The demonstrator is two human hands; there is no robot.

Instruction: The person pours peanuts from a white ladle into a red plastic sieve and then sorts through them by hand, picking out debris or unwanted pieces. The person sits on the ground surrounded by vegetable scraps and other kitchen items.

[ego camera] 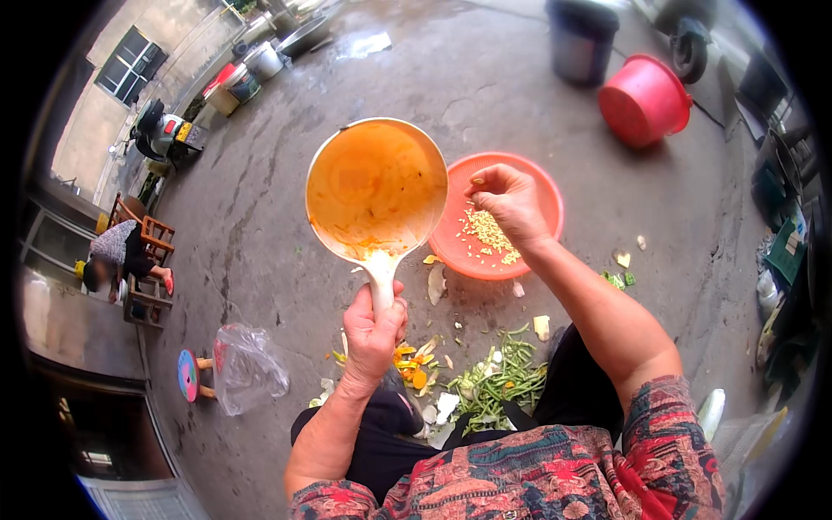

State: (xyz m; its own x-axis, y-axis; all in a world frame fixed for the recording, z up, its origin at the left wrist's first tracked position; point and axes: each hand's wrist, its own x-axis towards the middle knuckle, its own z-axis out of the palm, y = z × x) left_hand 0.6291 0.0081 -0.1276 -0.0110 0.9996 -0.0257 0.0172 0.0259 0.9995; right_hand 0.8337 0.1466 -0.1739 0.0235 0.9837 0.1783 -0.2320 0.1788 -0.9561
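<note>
My left hand (377, 328) is wrapped around the pale handle of a large plastic water scoop (390, 149). The scoop's bowl faces up at me, orange inside, with wet orange bits clinging near the handle. My right hand (510, 201) hangs over a pinkish-red plastic colander basket (549, 195) on the ground, just right of the scoop. Its thumb and index finger are close together; a small yellowish spot shows there, and whether it is a seed or a fingernail is unclear. Pale seeds (491, 231) lie heaped and scattered in the basket, partly behind my right wrist.
Green bean trimmings (507, 377) and orange peelings (413, 367) litter the concrete by my feet. A plastic bag (247, 370) hangs over a small stool (188, 376) at left. Farther off are a red tub (640, 104), a dark bucket (582, 42), a scooter (166, 133) and a seated person (120, 253).
</note>
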